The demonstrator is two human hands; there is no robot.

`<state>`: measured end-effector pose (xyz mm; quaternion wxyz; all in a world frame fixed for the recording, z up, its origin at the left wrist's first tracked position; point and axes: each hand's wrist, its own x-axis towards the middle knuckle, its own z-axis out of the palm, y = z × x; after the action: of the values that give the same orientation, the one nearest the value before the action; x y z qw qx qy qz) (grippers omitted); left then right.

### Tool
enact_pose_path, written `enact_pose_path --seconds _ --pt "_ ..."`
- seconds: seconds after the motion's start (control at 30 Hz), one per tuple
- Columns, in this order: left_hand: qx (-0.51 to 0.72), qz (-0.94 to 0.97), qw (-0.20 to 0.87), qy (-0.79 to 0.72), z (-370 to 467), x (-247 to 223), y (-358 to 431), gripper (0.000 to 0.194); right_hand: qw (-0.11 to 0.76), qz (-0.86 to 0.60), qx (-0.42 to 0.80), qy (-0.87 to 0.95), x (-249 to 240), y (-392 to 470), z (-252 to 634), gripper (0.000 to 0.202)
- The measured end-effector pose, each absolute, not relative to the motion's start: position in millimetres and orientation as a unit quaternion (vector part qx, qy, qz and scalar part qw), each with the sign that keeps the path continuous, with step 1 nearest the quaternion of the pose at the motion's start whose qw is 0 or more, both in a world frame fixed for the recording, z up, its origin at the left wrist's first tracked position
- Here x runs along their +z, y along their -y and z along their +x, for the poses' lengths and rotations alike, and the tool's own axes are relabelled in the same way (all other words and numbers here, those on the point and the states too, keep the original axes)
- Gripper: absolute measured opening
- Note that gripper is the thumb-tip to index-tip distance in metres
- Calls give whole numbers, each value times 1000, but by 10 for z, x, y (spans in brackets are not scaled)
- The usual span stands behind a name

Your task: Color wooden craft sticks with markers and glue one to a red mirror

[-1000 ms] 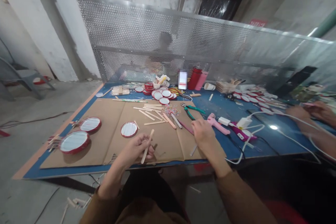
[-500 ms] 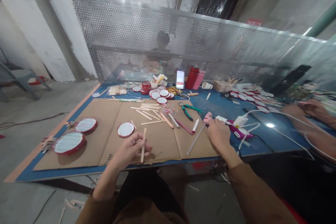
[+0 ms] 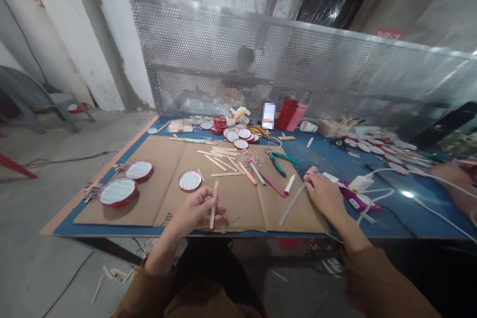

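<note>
My left hand (image 3: 201, 207) pinches a wooden stick (image 3: 213, 203) upright over the cardboard (image 3: 238, 211). Just behind it lies a round red-rimmed mirror (image 3: 190, 180). My right hand (image 3: 323, 191) is closed around a pink object (image 3: 310, 172), mostly covered by the fingers, with a clear glue stick (image 3: 292, 204) reaching from it toward the near edge. Loose wooden sticks (image 3: 223, 162), small rubber bands (image 3: 253, 157) and markers (image 3: 247, 173) lie between the hands. Two larger red-rimmed round pieces (image 3: 118, 192) with sticks attached rest at the left.
Green-handled pliers (image 3: 278, 161), a stack of mirrors (image 3: 240, 135), a phone (image 3: 268, 116) and a red bottle (image 3: 286, 114) stand or lie farther back. A purple power strip (image 3: 357, 202) with white cables is at the right. Another person's hand (image 3: 452, 181) is at the far right.
The camera view has turned left, so the table appears shifted right. My left hand still holds the stick, and my right hand still holds the pink object.
</note>
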<state>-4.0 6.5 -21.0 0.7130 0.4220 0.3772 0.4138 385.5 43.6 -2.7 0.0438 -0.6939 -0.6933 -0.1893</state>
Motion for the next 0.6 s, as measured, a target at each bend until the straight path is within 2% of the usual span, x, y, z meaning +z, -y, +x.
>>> enact_pose_path --seconds 0.07,0.13,0.27,0.4,0.53,0.6 --pt "419 414 715 -376 -26 -216 -69 50 107 -627 -173 752 -43 -499 3667 21" --pt "432 409 711 -376 -13 -224 -70 50 128 -597 -142 779 -79 -567 3424 24" --pt "468 435 671 -376 -5 -270 -67 45 147 -613 -74 773 -180 -705 3018 15" --pt "496 478 601 -406 20 -331 -56 40 204 -625 -50 752 -243 -815 2918 11" --pt "485 511 556 -442 105 -403 -60 33 292 -632 -32 717 -214 -789 2905 16" --pt "471 520 554 -448 153 -436 -73 31 385 -611 53 689 -176 -701 2810 13"
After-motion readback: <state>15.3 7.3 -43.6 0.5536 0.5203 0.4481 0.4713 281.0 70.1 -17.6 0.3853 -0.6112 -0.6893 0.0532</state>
